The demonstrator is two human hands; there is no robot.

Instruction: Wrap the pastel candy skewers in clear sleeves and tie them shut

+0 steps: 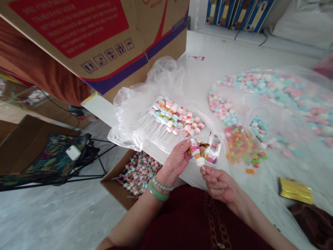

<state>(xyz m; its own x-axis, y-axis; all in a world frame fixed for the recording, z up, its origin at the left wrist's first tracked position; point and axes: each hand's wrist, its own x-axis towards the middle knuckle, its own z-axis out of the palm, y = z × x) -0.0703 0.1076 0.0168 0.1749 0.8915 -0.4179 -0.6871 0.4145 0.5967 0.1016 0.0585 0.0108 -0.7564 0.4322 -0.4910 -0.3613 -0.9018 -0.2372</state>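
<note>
My left hand (179, 158) is closed on the upper end of a marshmallow lollipop (199, 161), a stack of white, blue, pink and orange pieces, partly inside a printed wrapper. My right hand (220, 184) pinches the white stick below the lowest marshmallow. Beside the lollipop are gold twist ties (204, 144) and a stack of printed plastic bags (214, 147). Just beyond my hands, a pile of unwrapped marshmallow lollipops (170, 114) lies on clear plastic sheeting (131, 107), sticks pointing toward the table's near left edge.
Loose marshmallows (262, 81) spread across the right of the table, with gummy candies (238, 146) nearer. A bundle of gold ties (296, 190) sits at right. A big cardboard carton (109, 45) stands at back left. Below the edge, an open box (117, 172) holds wrapped lollipops beside a folding chair (49, 161).
</note>
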